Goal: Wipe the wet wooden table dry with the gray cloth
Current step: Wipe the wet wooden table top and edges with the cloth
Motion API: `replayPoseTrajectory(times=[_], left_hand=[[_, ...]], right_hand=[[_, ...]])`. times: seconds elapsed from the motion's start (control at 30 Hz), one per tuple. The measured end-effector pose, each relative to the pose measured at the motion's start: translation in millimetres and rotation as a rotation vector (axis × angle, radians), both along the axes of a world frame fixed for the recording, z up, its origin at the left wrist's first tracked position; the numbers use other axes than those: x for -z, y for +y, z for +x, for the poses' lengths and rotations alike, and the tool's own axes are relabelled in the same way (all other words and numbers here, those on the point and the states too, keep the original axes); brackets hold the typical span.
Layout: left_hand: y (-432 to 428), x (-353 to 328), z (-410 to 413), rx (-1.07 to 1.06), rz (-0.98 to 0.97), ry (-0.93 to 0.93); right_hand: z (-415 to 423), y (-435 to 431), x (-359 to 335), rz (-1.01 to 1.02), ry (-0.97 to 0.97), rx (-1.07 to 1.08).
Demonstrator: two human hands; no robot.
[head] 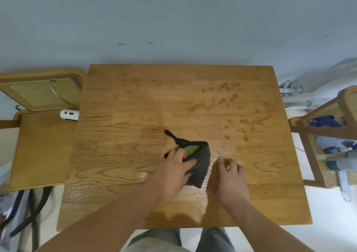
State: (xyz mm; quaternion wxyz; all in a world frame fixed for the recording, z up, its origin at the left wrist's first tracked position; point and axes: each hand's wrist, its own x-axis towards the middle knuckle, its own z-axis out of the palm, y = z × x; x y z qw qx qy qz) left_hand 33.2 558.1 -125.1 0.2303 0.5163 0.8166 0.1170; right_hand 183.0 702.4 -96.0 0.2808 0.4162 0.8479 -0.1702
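Observation:
A wooden table (135, 101) fills the middle of the head view, with dark wet patches and droplets (222, 101) mostly on its right half. A crumpled gray cloth (202, 164) with a green patch lies near the table's centre. My left hand (175, 172) presses on the cloth's left side and grips it. My right hand (229, 176) rests on the bare wood just right of the cloth, fingers spread, holding nothing.
A wooden chair with a cane back (40, 131) stands left of the table, a white power strip (69, 114) on its seat. A wooden rack (328, 145) with bottles and blue items stands at the right. A pale wall rises behind.

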Motion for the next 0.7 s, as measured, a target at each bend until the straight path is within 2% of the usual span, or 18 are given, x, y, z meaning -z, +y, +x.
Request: replayPoseTrajectory(times=[0.07, 0.13, 0.27, 0.33, 0.4, 0.47, 0.53, 0.57, 0.63, 0.7], left_hand=[[-8.2, -0.3, -17.7, 0.175, 0.032, 0.006], [-10.6, -0.7, -43.3, 0.113, 0.016, 0.032], [-17.0, -2.9, -54.3, -0.467, -0.093, 0.058], [-22.5, -3.4, -27.3, -0.592, -0.093, 0.085], [-37.0, -2.2, 4.0, -0.492, -0.01, 0.012], [-56.8, 0.5, 18.4, -0.214, 0.048, -0.075], [-67.7, 1.5, -1.4, 0.035, 0.06, -0.009], [-68.4, 0.3, -15.4, 0.06, 0.017, 0.049], [-66.4, -1.8, -40.0, -0.084, -0.04, 0.123], [-63.2, -1.8, -47.0, -0.392, -0.038, 0.121]], right_hand=[[-0.8, 0.7, 0.8, -0.008, -0.018, 0.008], [-1.7, 1.7, 2.5, -0.011, -0.025, 0.016], [-2.8, 2.0, 4.3, -0.015, -0.046, 0.004], [-2.4, 1.8, 4.4, -0.012, -0.05, -0.001], [-1.6, 1.7, 6.1, -0.002, -0.042, -0.01], [-1.3, 1.7, 6.8, -0.005, -0.039, -0.013], [-1.1, 2.3, 6.1, -0.016, -0.043, -0.007], [-0.5, 2.6, 5.5, -0.015, -0.039, -0.002], [0.0, 3.0, 5.4, -0.005, -0.019, 0.002], [0.2, 2.0, 4.9, -0.005, -0.006, 0.007]])
